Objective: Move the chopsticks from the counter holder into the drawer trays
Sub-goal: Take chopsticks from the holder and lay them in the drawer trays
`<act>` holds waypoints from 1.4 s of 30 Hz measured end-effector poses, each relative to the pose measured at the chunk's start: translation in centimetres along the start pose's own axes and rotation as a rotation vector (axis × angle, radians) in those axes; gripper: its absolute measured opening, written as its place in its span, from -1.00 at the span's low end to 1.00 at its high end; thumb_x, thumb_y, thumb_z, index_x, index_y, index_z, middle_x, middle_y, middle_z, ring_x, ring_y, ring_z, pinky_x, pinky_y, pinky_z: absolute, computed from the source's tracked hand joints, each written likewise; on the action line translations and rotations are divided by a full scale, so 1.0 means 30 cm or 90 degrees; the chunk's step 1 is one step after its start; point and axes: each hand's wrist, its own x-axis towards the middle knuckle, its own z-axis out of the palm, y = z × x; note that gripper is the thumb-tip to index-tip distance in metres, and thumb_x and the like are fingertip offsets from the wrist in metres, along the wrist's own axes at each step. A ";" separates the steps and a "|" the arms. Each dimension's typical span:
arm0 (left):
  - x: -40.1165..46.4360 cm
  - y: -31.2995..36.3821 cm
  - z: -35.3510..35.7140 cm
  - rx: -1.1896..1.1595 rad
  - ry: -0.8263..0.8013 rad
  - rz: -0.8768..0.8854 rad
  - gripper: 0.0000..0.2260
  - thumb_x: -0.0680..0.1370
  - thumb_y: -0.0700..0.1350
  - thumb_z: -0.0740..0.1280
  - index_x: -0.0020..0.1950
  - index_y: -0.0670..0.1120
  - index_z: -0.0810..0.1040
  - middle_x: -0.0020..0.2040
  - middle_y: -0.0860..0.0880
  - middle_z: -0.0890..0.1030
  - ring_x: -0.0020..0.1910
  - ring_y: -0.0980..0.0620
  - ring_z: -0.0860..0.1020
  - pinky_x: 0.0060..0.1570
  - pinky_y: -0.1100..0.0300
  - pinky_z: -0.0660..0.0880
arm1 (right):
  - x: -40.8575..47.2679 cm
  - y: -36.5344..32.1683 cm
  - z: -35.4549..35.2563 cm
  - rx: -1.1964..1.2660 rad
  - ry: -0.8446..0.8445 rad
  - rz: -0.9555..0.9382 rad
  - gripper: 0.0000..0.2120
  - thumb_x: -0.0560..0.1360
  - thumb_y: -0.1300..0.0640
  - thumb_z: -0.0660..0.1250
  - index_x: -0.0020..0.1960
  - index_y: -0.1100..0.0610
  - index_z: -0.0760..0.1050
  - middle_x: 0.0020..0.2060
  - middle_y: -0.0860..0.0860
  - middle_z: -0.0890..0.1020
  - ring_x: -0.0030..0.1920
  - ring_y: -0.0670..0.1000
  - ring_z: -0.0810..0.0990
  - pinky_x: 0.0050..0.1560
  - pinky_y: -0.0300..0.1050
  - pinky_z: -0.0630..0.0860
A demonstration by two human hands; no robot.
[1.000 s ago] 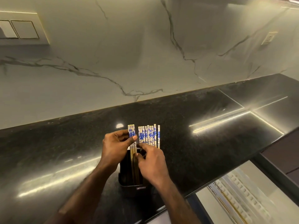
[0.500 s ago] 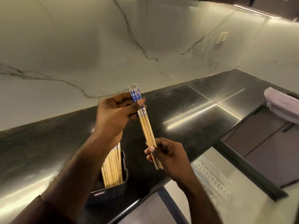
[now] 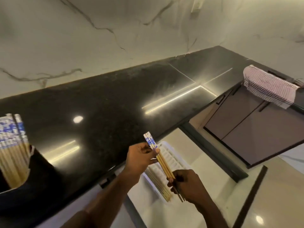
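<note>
both hands carried blue-topped chopsticks over white tray.

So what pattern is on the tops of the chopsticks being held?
A blue-and-white floral print on the held chopsticks, above plain wooden shafts; the head view shows it.

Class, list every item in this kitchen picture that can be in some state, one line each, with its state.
Held chopsticks: bunched, gripped at both ends, over the tray.
Left hand: shut on the patterned ends.
Right hand: shut on the plain ends.
Holder: on the counter, still part full.
Tray: white, some chopsticks already in it.
Cabinet doors: shut.
Cloth: draped over the counter edge.
</note>
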 end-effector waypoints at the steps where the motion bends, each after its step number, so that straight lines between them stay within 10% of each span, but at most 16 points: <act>1: 0.021 -0.060 0.033 0.017 0.007 -0.023 -0.91 0.48 -0.31 0.42 -0.02 -0.27 0.62 -0.11 -0.22 0.71 -0.13 -0.09 0.71 -0.19 0.16 0.64 | 0.021 0.052 -0.021 -0.006 -0.012 0.027 -0.83 0.47 0.31 0.33 -0.25 0.24 0.64 -0.36 0.14 0.69 -0.37 0.06 0.64 -0.22 0.06 0.63; 14: 0.292 -0.469 0.093 0.419 0.118 -0.100 -0.70 0.53 -0.15 0.38 0.23 -0.19 0.49 0.08 -0.17 0.65 0.06 -0.12 0.63 0.10 -0.05 0.57 | 0.419 0.278 0.084 -0.232 -0.116 0.143 -0.83 0.38 0.27 0.33 -0.09 0.26 0.65 -0.26 0.13 0.70 -0.25 0.12 0.69 -0.10 -0.04 0.66; 20: 0.372 -0.518 0.102 0.599 0.015 -0.171 -0.65 0.62 -0.15 0.21 0.38 -0.20 0.35 0.18 -0.13 0.53 0.10 -0.02 0.54 0.04 0.37 0.50 | 0.506 0.287 0.200 -0.345 -0.055 0.147 -0.77 0.46 0.16 0.32 0.10 0.20 0.53 0.00 0.13 0.63 0.01 0.13 0.62 -0.11 -0.13 0.50; 24: 0.392 -0.561 0.112 0.763 -0.096 -0.144 -0.64 0.62 -0.17 0.15 0.41 -0.23 0.32 0.33 -0.25 0.48 0.29 -0.22 0.47 0.26 -0.03 0.42 | 0.479 0.301 0.265 -0.441 0.005 0.090 -0.77 0.51 0.13 0.30 0.15 0.14 0.51 0.04 0.08 0.62 0.03 0.11 0.61 -0.05 -0.08 0.52; 31: 0.433 -0.578 0.142 0.963 -0.106 -0.211 -0.35 0.60 -0.14 0.21 0.57 -0.18 -0.10 0.59 -0.22 -0.15 0.56 -0.19 -0.18 0.50 -0.08 -0.16 | 0.469 0.339 0.319 -0.458 0.015 0.079 -0.75 0.53 0.08 0.34 0.20 0.06 0.54 0.08 0.01 0.65 0.07 0.02 0.62 0.14 -0.11 0.53; 42: 0.446 -0.613 0.097 1.082 -0.207 -0.137 -0.26 0.56 -0.13 0.28 0.57 -0.16 -0.12 0.59 -0.21 -0.16 0.56 -0.20 -0.20 0.49 -0.09 -0.19 | 0.428 0.385 0.302 -0.640 -0.030 -0.053 -0.46 0.49 0.09 0.42 0.40 0.17 0.32 0.18 0.13 0.54 0.05 0.14 0.63 0.04 0.01 0.58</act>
